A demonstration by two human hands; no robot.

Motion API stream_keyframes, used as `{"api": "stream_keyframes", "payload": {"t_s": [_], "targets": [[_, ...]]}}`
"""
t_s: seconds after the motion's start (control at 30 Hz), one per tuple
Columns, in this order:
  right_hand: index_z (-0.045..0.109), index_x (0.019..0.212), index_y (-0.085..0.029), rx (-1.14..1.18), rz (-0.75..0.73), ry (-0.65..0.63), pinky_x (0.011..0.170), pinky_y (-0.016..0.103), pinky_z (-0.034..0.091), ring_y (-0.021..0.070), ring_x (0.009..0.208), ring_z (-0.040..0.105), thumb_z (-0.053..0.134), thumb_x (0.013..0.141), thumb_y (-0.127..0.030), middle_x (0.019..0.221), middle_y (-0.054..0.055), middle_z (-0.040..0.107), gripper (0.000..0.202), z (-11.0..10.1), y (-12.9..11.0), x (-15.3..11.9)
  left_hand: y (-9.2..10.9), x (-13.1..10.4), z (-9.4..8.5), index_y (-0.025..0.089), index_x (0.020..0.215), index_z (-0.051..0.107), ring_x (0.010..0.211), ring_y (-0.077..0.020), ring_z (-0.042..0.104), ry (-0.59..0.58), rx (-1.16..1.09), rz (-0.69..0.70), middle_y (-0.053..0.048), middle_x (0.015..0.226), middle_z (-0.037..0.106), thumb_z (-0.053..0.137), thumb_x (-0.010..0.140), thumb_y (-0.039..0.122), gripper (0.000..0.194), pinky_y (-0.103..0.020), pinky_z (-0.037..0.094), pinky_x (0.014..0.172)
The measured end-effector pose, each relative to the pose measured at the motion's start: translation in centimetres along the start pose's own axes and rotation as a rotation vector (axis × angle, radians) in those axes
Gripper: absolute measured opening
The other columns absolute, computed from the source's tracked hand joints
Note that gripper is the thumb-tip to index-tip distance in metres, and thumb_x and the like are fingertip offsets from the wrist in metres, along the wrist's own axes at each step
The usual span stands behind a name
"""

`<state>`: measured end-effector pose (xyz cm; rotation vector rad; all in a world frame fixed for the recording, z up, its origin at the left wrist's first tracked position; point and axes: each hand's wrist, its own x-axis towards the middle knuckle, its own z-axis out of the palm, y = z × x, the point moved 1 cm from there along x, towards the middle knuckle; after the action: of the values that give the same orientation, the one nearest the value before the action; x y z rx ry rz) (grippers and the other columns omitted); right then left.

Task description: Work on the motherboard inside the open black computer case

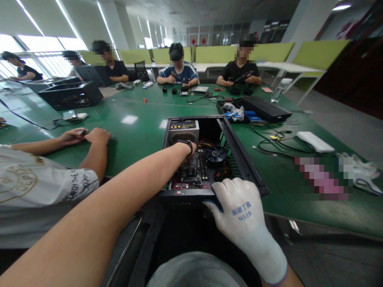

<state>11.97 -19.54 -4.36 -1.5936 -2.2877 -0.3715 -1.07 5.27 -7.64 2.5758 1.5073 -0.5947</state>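
A black computer case (243, 159) lies open on the table's near edge. Inside it are a power supply (186, 131), a red and black motherboard (191, 173) and a black cooling fan (216, 154). My left hand (191, 152), bare with a dark wristband, reaches down into the case beside the power supply, over the motherboard. Its fingers are mostly hidden, so what they touch cannot be made out. In a white work glove, my right hand (239, 207) grips the near rim of the case, fingers over the top and thumb on the outer face.
To the left a co-worker's hands (85, 135) hold a small dark part. Another black case (72, 95) stands beyond. On the right lie cables (269, 139), a white box-like object (315, 142), a white glove (360, 173) and a clear bottle (281, 90). Several people sit across the green table (134, 139).
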Motion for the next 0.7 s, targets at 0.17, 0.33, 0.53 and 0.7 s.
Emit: {"api": "stream_keyframes", "payload": {"t_s": [0.17,0.33,0.53,0.7], "targets": [[0.059,0.088,-0.023,0.01,0.006,-0.006,0.068,0.036,0.017,0.0226,0.077,0.043,0.069,0.081,-0.043,0.08,0.005,0.057,0.024,0.0,0.1,-0.1,0.8,-0.8,-0.9,0.015,0.102,0.079,0.102,-0.0314,0.069,-0.107,0.122,-0.025,-0.012,0.099,0.077,0.088,0.053,0.042,0.056,-0.034,0.053,0.095],[0.059,0.089,-0.024,0.007,0.003,-0.008,0.068,0.036,0.018,0.0232,0.077,0.043,0.067,0.082,-0.045,0.08,0.004,0.057,0.024,0.1,0.1,-0.1,1.0,-1.3,-1.2,0.013,0.113,0.076,0.103,-0.0299,0.069,-0.141,0.206,0.011,-0.012,0.111,0.075,0.087,0.054,0.04,0.065,-0.032,0.054,0.094],[0.059,0.088,-0.024,0.006,0.007,-0.007,0.068,0.036,0.018,0.0239,0.078,0.044,0.07,0.08,-0.044,0.08,0.004,0.057,0.024,0.1,0.1,-0.1,1.0,-1.4,-1.4,0.015,0.108,0.077,0.105,-0.0304,0.068,-0.145,0.133,-0.04,-0.012,0.106,0.076,0.09,0.049,0.039,0.066,-0.032,0.051,0.097],[0.059,0.088,-0.023,0.0,0.01,-0.018,0.068,0.036,0.018,0.024,0.078,0.045,0.069,0.081,-0.044,0.08,0.005,0.058,0.023,-0.1,0.0,0.0,1.2,-2.1,-1.8,0.009,0.102,0.078,0.102,-0.0322,0.068,-0.129,0.112,-0.036,-0.014,0.1,0.077,0.09,0.054,0.041,0.059,-0.035,0.052,0.096]]}}
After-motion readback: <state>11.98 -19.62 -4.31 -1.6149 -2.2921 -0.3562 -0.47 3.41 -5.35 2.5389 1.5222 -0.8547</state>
